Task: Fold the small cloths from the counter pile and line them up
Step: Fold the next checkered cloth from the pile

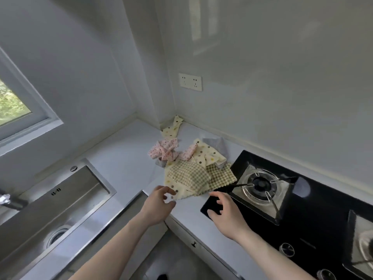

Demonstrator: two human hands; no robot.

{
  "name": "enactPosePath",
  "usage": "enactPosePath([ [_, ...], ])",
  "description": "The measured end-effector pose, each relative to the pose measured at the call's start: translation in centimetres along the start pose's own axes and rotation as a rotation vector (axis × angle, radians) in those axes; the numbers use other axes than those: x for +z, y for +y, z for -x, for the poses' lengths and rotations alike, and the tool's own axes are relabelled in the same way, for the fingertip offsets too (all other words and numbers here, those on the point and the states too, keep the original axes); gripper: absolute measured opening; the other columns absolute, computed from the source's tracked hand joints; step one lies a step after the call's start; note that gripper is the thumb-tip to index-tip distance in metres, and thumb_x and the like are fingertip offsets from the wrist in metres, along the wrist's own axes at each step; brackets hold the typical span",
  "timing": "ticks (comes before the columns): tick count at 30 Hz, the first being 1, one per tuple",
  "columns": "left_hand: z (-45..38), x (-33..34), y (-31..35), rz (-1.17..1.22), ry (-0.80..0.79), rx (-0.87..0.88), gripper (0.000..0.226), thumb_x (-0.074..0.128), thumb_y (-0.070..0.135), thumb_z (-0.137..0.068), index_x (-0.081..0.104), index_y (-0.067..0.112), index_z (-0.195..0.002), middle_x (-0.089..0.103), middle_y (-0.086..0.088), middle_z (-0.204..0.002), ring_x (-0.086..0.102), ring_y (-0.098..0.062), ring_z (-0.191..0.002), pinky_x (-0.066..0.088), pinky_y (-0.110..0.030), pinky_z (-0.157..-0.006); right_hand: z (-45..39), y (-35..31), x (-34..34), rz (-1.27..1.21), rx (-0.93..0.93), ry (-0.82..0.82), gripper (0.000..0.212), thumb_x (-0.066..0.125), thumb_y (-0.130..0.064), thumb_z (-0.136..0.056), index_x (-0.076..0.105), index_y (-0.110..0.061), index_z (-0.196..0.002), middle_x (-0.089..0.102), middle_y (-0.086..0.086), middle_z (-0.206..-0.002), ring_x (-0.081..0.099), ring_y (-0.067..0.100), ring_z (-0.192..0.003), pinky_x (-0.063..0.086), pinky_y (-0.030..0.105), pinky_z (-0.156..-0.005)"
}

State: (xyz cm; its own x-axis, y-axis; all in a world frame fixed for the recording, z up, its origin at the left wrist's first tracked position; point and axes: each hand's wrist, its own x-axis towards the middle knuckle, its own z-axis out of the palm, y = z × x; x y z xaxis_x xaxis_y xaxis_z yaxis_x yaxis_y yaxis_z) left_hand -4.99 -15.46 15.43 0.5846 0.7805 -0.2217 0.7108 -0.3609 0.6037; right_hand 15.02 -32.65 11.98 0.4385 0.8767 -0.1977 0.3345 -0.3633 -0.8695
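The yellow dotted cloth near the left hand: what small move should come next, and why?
Probably pull the yellow dotted cloth out of the pile toward the counter's front edge. The left hand pinches its corner; the right hand hovers open, holding nothing.

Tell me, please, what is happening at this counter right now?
A person is starting on a pile of small cloths on the counter, between the sink and the stove. The left hand pinches the near corner of the dotted cloth, and the right hand hovers open over the stove's corner. The cloths all lie crumpled; none is folded or lined up yet.
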Motion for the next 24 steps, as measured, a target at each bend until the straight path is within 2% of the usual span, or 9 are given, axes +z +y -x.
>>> enactPosePath([
  [5,-10.3,-1.6,-3.3,-0.052,-0.117,0.104,0.019,0.069,0.025,-0.092,0.066,0.032,-0.110,0.052,0.009,-0.127,0.059,-0.007,-0.103,0.045,-0.019,-0.077,-5.3,-0.6,3.4,0.036,0.071,0.159,0.054,0.065,-0.024,-0.094,0.047,-0.031,-0.145,0.040,-0.018,-0.143,0.044,0.003,-0.129,0.041,0.021,-0.106],
  [9,-17.1,-1.9,-7.6,-0.125,-0.247,0.196,0.023,0.069,0.024,-0.092,0.063,0.034,-0.111,0.048,0.009,-0.129,0.058,-0.010,-0.104,0.045,-0.020,-0.082,-9.1,-0.7,7.3,0.041,0.140,0.300,0.051,0.065,-0.021,-0.093,0.050,-0.028,-0.142,0.044,-0.017,-0.138,0.047,0.004,-0.126,0.039,0.023,-0.110],
  [13,-22.1,-1.5,-11.6,-0.150,-0.283,0.264,0.028,0.068,0.021,-0.091,0.062,0.035,-0.114,0.049,0.009,-0.133,0.059,-0.013,-0.107,0.048,-0.024,-0.090,-12.1,0.0,10.2,0.063,0.177,0.389,0.046,0.068,-0.021,-0.093,0.053,-0.029,-0.136,0.047,-0.017,-0.132,0.050,0.002,-0.121,0.040,0.021,-0.107],
  [17,-25.5,-0.3,-13.6,-0.164,-0.278,0.307,0.038,0.063,0.025,-0.092,0.057,0.037,-0.128,0.044,0.015,-0.141,0.056,-0.015,-0.123,0.049,-0.030,-0.093,-14.1,1.4,12.1,0.124,0.182,0.437,0.044,0.070,-0.022,-0.092,0.057,-0.030,-0.133,0.048,-0.019,-0.130,0.052,0.002,-0.121,0.041,0.021,-0.108],
  [20,-26.9,1.3,-15.0,-0.190,-0.256,0.376,0.055,0.058,0.035,-0.094,0.043,0.042,-0.146,0.034,0.016,-0.153,0.046,-0.015,-0.135,0.050,-0.035,-0.100,-15.8,3.5,12.7,0.169,0.170,0.458,0.042,0.073,-0.027,-0.090,0.059,-0.030,-0.130,0.045,-0.027,-0.127,0.052,0.000,-0.119,0.043,0.022,-0.106],
  [22,-27.0,2.9,-16.3,-0.246,-0.186,0.493,0.058,0.053,0.042,-0.096,0.036,0.044,-0.151,0.034,0.015,-0.156,0.039,-0.017,-0.138,0.047,-0.039,-0.107,-16.5,5.0,13.5,0.185,0.161,0.493,0.040,0.073,-0.033,-0.090,0.061,-0.029,-0.127,0.045,-0.028,-0.123,0.051,0.000,-0.116,0.045,0.026,-0.105],
  [24,-27.0,4.8,-18.0,-0.269,-0.081,0.596,0.057,0.048,0.047,-0.095,0.039,0.044,-0.151,0.039,0.014,-0.154,0.039,-0.019,-0.135,0.042,-0.041,-0.112,-17.3,6.7,14.8,0.260,0.142,0.578,0.037,0.074,-0.038,-0.089,0.064,-0.028,-0.123,0.048,-0.024,-0.119,0.050,0.001,-0.112,0.048,0.030,-0.100],
])
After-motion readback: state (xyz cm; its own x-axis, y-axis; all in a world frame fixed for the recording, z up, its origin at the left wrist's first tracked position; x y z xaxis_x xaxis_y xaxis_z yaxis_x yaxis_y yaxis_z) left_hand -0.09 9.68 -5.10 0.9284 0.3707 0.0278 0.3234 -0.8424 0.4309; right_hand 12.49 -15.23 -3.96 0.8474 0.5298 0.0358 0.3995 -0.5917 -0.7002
